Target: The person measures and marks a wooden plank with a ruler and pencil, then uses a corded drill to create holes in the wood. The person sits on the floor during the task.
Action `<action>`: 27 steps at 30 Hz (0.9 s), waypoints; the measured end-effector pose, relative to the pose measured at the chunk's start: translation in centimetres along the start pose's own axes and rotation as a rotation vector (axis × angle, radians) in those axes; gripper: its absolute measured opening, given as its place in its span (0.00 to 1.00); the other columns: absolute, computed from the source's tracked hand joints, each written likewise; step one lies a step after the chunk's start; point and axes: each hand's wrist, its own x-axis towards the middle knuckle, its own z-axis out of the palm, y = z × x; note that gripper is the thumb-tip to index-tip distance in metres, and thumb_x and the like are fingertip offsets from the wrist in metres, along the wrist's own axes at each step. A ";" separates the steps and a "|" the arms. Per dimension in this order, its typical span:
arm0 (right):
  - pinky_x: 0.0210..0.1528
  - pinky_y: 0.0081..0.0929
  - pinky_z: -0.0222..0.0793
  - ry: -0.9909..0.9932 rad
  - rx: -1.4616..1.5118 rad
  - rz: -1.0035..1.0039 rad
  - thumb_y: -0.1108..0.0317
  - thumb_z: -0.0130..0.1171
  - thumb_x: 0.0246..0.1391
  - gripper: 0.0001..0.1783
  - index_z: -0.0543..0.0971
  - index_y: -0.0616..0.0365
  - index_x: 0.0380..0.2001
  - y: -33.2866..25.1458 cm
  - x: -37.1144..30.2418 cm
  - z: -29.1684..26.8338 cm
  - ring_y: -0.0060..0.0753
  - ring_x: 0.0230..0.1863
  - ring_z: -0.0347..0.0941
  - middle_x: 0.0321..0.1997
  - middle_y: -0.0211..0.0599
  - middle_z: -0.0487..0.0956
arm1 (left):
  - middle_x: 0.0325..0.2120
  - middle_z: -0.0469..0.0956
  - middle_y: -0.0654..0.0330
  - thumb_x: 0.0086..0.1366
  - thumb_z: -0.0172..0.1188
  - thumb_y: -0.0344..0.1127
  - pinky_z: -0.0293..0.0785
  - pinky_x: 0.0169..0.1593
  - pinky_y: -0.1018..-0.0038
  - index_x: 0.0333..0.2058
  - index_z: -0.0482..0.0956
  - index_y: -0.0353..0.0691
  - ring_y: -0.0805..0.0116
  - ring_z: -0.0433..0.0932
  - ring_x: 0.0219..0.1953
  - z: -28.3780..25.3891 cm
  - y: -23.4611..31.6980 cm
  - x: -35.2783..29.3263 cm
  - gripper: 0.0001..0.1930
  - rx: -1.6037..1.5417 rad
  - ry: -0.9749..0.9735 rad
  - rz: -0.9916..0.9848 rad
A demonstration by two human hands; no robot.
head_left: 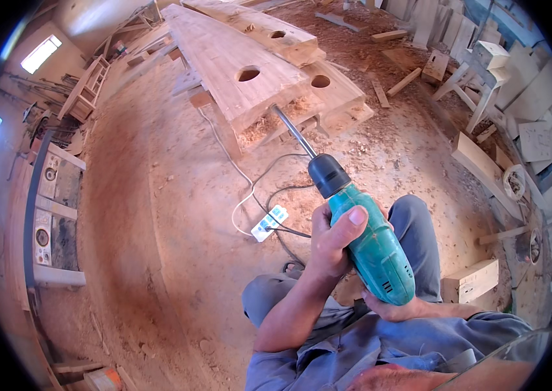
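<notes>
My left hand (336, 241) is wrapped round the front of a teal power drill (377, 251), thumb on top of its body. Beneath the drill's rear, my right hand (390, 307) grips it, most of its fingers hidden by the casing. A black chuck (328, 174) carries a long steel bit (294, 132). The bit's tip meets the end face of a thick tapered wooden plank (230, 52); how deep it goes, I cannot tell. Near that end, the plank has a round hole (248, 73) through its top face.
Other holed planks (338, 88) lie beside it. On the dusty floor, a white power strip (269, 223) sits among looping cables (244, 174). Wooden offcuts (405, 83) and shavings scatter to the right, near a sawhorse-like stand (478, 85) and a wood block (470, 280).
</notes>
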 end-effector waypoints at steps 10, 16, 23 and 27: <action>0.39 0.26 0.76 0.003 -0.004 0.017 0.78 0.67 0.51 0.13 0.81 0.61 0.42 -1.0 0.2 0.3 0.25 0.36 0.81 0.35 0.32 0.84 | 0.32 0.82 0.44 0.62 0.60 0.56 0.83 0.38 0.63 0.44 0.77 0.25 0.56 0.84 0.32 -0.4 0.1 0.1 0.32 0.022 -0.054 -0.016; 0.39 0.26 0.76 -0.009 -0.040 0.001 0.77 0.67 0.50 0.13 0.81 0.60 0.41 -0.2 0.0 0.2 0.25 0.36 0.81 0.35 0.32 0.84 | 0.31 0.82 0.45 0.62 0.60 0.57 0.83 0.38 0.63 0.43 0.77 0.25 0.57 0.84 0.32 -0.6 0.1 0.1 0.32 0.029 -0.055 -0.009; 0.38 0.26 0.77 -0.011 0.029 0.012 0.80 0.64 0.51 0.11 0.81 0.62 0.40 -1.3 0.5 0.4 0.25 0.35 0.82 0.33 0.33 0.85 | 0.32 0.82 0.45 0.62 0.60 0.58 0.83 0.38 0.64 0.43 0.77 0.25 0.58 0.84 0.32 -0.7 0.0 0.2 0.32 0.045 -0.045 -0.005; 0.37 0.26 0.78 -0.012 0.025 0.020 0.81 0.64 0.53 0.10 0.81 0.63 0.40 -1.7 0.7 0.4 0.25 0.35 0.83 0.32 0.34 0.85 | 0.32 0.82 0.45 0.62 0.60 0.58 0.83 0.38 0.64 0.43 0.77 0.25 0.59 0.84 0.32 -0.8 0.0 0.3 0.32 0.041 -0.070 -0.004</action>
